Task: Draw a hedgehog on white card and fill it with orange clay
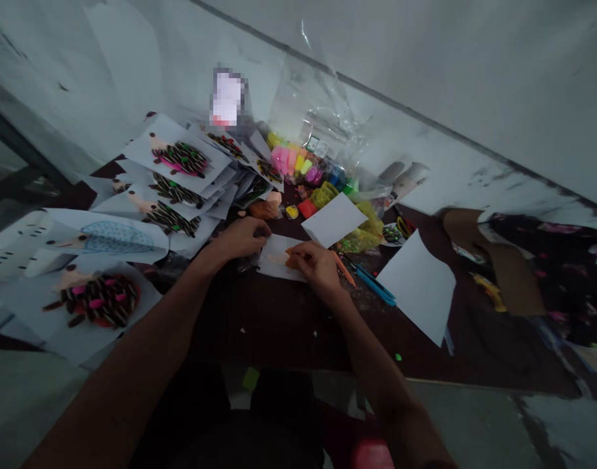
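Note:
A small white sheet of paper (301, 276) lies on the dark table, with a pale peach shape (277, 258) on it. My left hand (243, 238) is at the sheet's left edge, its fingers curled in and seeming to pinch the paper there. Over the sheet's right half, my right hand (318, 268) pinches a piece of orange-brown modelling clay (291, 258) between thumb and fingers. A larger brown clay lump (265, 209) sits just beyond the left hand. An orange pencil (345, 269) and blue scissors (375, 284) lie right of the right hand.
Finished hedgehog pictures (100, 296) are piled at the left. A clear plastic bag (322, 124) and colourful clay packs (303, 161) stand against the wall. White sheets (420, 286) lie at the right, near brown cardboard (515, 273) and dark floral cloth (566, 273).

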